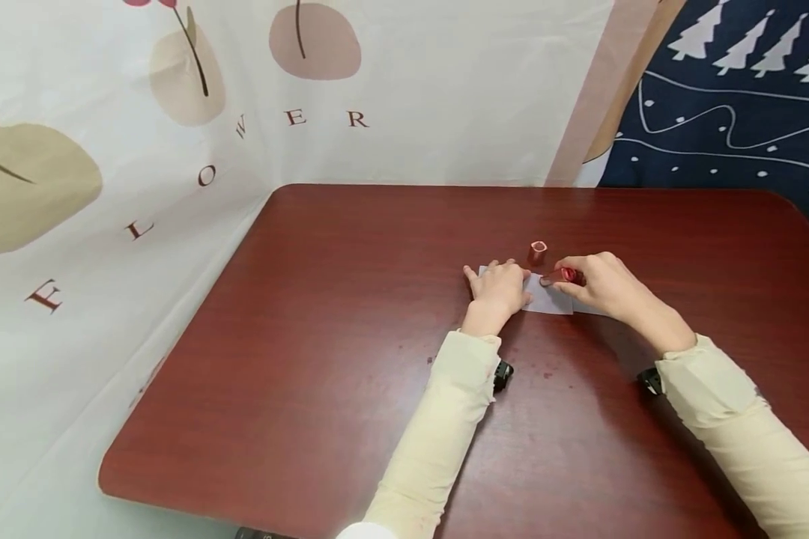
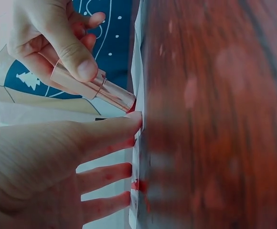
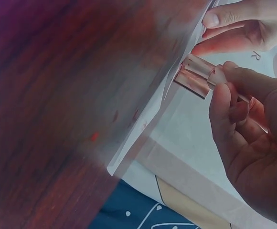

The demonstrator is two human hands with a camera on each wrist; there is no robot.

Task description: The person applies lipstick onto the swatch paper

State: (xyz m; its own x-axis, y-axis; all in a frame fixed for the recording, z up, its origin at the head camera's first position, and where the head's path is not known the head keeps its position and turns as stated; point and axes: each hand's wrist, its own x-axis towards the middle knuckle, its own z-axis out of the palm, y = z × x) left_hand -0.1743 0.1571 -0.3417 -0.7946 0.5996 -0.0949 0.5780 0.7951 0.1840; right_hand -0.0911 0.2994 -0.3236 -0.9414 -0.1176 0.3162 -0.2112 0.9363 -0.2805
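My right hand (image 1: 603, 284) pinches a rose-gold lipstick (image 2: 113, 94) between thumb and fingers. The tube tilts down, and its red tip meets a white sheet of paper (image 1: 551, 301) on the table. Spread out on the left part of that paper, my left hand (image 1: 497, 288) presses it with extended fingers; its thumb lies close to the lipstick's tip in the left wrist view. Just beyond the paper's far edge, the lipstick cap (image 1: 538, 255) stands upright with its hollow end up. Red marks show on the paper, but their shape is unclear.
The reddish-brown wooden table (image 1: 350, 299) carries small red smudges (image 1: 547, 376) near my forearms. A white printed cloth (image 1: 431, 142) hangs along the back and left, with a dark blue tree-patterned cloth (image 1: 728, 142) at back right.
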